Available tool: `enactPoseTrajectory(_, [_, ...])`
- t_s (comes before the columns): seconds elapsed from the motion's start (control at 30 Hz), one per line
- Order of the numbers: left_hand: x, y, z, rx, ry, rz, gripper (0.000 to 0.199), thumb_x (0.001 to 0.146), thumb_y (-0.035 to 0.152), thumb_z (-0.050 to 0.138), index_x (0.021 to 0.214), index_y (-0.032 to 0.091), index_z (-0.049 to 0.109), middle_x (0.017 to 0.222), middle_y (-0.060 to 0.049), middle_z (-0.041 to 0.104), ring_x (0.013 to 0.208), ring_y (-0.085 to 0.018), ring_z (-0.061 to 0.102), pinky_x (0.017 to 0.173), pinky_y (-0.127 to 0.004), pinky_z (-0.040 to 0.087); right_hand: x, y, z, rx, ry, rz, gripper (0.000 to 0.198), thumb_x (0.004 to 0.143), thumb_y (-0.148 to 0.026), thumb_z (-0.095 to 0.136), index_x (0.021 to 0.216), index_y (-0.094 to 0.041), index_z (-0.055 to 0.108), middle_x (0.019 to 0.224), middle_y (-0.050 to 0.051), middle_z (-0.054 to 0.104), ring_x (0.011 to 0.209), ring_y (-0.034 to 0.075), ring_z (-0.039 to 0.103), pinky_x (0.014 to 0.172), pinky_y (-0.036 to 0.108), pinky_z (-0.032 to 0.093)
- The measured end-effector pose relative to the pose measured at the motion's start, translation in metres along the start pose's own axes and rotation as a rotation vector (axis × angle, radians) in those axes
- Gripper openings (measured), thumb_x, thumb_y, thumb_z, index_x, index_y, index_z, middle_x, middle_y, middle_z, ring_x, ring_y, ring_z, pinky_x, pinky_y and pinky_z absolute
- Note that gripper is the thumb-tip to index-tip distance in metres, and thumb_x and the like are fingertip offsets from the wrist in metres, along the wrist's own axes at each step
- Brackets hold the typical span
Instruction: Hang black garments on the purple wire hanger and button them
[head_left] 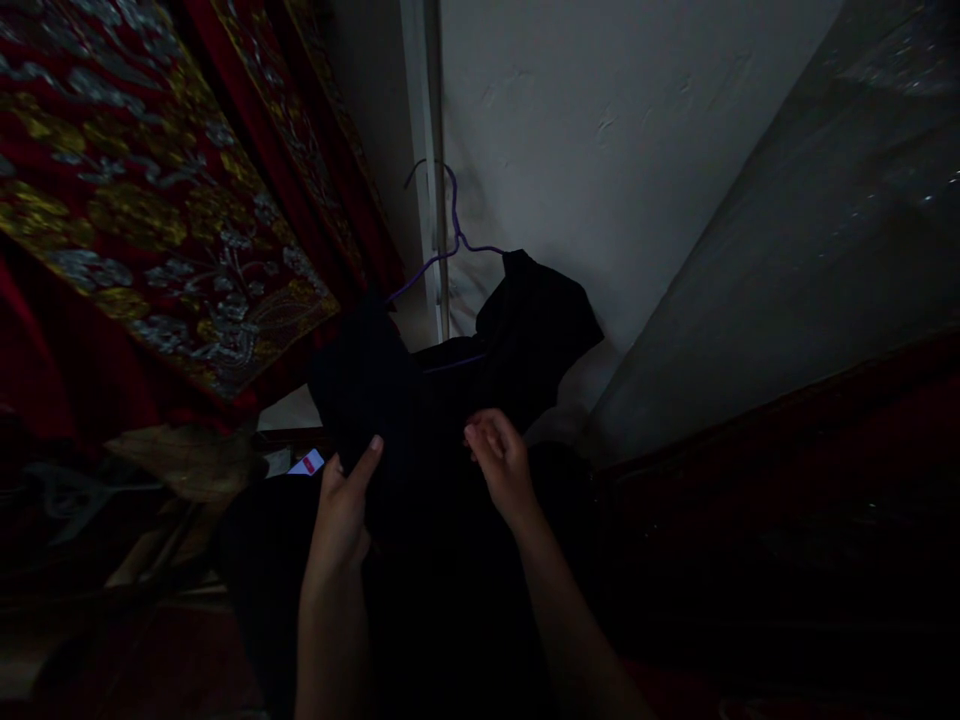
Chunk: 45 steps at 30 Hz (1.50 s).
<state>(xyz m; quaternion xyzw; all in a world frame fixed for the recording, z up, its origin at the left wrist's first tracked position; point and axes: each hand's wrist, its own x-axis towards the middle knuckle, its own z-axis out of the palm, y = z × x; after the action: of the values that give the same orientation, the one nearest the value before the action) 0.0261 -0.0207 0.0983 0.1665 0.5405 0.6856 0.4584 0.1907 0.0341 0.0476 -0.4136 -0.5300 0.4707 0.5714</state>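
Observation:
A dark sleeveless-looking garment [540,310] hangs on a purple wire hanger [456,215], its neck opening facing me. The hanger's hook crosses a narrow upright pole [435,120]. My left hand [346,505] grips the garment's left front, thumb on top and fingers hidden behind the cloth. Over the right front, my right hand [501,460] is closed with curled fingers and the thumb against them. Whether cloth or something small sits in that pinch is too dark to see. Below the hands the garment merges into black.
Red cloth [165,200] with gold and silver embroidery hangs at the left. A pale wall [600,120] stands behind the pole, with shiny clear sheeting [825,220] at the right. A small white-and-red card or packet [307,463] lies left of the garment, near a tan bundle [187,460].

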Motion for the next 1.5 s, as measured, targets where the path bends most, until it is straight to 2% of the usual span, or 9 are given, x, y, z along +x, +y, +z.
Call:
enactPoseTrajectory(0.13, [0.0, -0.004, -0.002, 0.006, -0.027, 0.006, 0.037, 0.086, 0.019, 0.076, 0.122, 0.018, 0.068, 0.108, -0.009, 0.079, 0.096, -0.024, 0.077, 0.098, -0.039, 0.06, -0.004, -0.002, 0.005, 0.0, -0.192, 0.093, 0.035, 0.089, -0.056, 0.06, 0.09, -0.021, 0.057, 0.075, -0.001, 0.056, 0.063, 0.013, 0.051, 0.056, 0.025, 0.039])
enactPoseTrajectory(0.37, [-0.001, -0.005, -0.001, 0.026, -0.057, -0.017, 0.042, 0.084, 0.021, 0.077, 0.125, 0.016, 0.067, 0.104, -0.011, 0.079, 0.095, -0.026, 0.077, 0.099, -0.04, 0.059, -0.016, -0.008, 0.024, 0.034, -0.147, 0.039, 0.041, 0.094, -0.057, 0.054, 0.074, -0.022, 0.047, 0.061, -0.004, 0.045, 0.056, 0.012, 0.045, 0.054, 0.026, 0.036])
enactPoseTrajectory(0.53, [-0.001, -0.006, -0.002, 0.032, -0.067, -0.008, 0.042, 0.083, 0.023, 0.077, 0.123, 0.016, 0.067, 0.105, -0.011, 0.079, 0.095, -0.025, 0.077, 0.098, -0.04, 0.059, -0.014, -0.016, 0.026, 0.131, -0.125, 0.056, 0.047, 0.095, -0.063, 0.05, 0.074, -0.021, 0.053, 0.062, -0.002, 0.052, 0.055, 0.011, 0.049, 0.054, 0.025, 0.038])
enactPoseTrajectory(0.77, [0.006, -0.007, -0.008, 0.029, -0.07, 0.016, 0.04, 0.081, 0.028, 0.079, 0.117, 0.016, 0.067, 0.105, -0.011, 0.077, 0.102, -0.027, 0.074, 0.102, -0.043, 0.056, -0.008, -0.028, 0.018, 0.161, -0.005, 0.062, 0.042, 0.089, -0.049, 0.056, 0.059, -0.019, 0.055, 0.048, -0.004, 0.043, 0.045, 0.009, 0.039, 0.049, 0.024, 0.031])
enactPoseTrajectory(0.87, [0.024, -0.012, -0.02, 0.127, -0.03, 0.193, 0.044, 0.079, 0.035, 0.08, 0.116, 0.017, 0.064, 0.117, -0.012, 0.071, 0.116, -0.029, 0.067, 0.108, -0.046, 0.05, -0.01, -0.03, 0.014, 0.18, -0.016, 0.116, 0.04, 0.085, -0.05, 0.056, 0.059, -0.019, 0.056, 0.047, -0.004, 0.045, 0.043, 0.008, 0.039, 0.046, 0.024, 0.029])
enactPoseTrajectory(1.0, [0.044, -0.029, -0.03, 0.401, 0.14, 0.632, 0.085, 0.067, 0.033, 0.088, 0.139, 0.019, 0.044, 0.148, -0.017, 0.046, 0.138, -0.031, 0.048, 0.118, -0.048, 0.038, -0.012, -0.028, 0.017, 0.147, -0.136, 0.181, 0.037, 0.082, -0.051, 0.054, 0.066, -0.019, 0.06, 0.046, -0.003, 0.05, 0.039, 0.009, 0.041, 0.042, 0.023, 0.028])
enactPoseTrajectory(1.1, [0.038, -0.042, -0.025, 0.543, 0.054, 0.733, 0.102, 0.066, 0.031, 0.088, 0.148, 0.021, 0.03, 0.152, -0.019, 0.034, 0.139, -0.033, 0.044, 0.115, -0.05, 0.04, -0.012, -0.024, 0.022, 0.135, -0.149, 0.184, 0.036, 0.082, -0.05, 0.052, 0.065, -0.019, 0.059, 0.045, -0.002, 0.051, 0.038, 0.009, 0.043, 0.041, 0.022, 0.028])
enactPoseTrajectory(1.3, [0.016, -0.056, -0.001, 0.745, -0.351, 0.809, 0.024, 0.085, 0.016, 0.061, 0.109, 0.022, 0.062, 0.13, -0.011, 0.05, 0.13, -0.027, 0.049, 0.11, -0.045, 0.041, -0.015, -0.027, 0.021, 0.035, -0.251, 0.182, 0.035, 0.087, -0.043, 0.049, 0.067, -0.018, 0.065, 0.039, -0.006, 0.045, 0.033, 0.008, 0.036, 0.041, 0.023, 0.028])
enactPoseTrajectory(1.5, [0.009, -0.066, 0.012, 0.653, -0.45, 0.717, 0.011, 0.085, 0.011, 0.051, 0.088, 0.02, 0.055, 0.079, 0.0, 0.058, 0.076, -0.017, 0.058, 0.071, -0.026, 0.045, -0.02, -0.032, 0.02, 0.047, -0.272, 0.21, 0.03, 0.082, -0.036, 0.052, 0.067, -0.017, 0.069, 0.036, -0.007, 0.042, 0.032, 0.008, 0.033, 0.042, 0.023, 0.028])
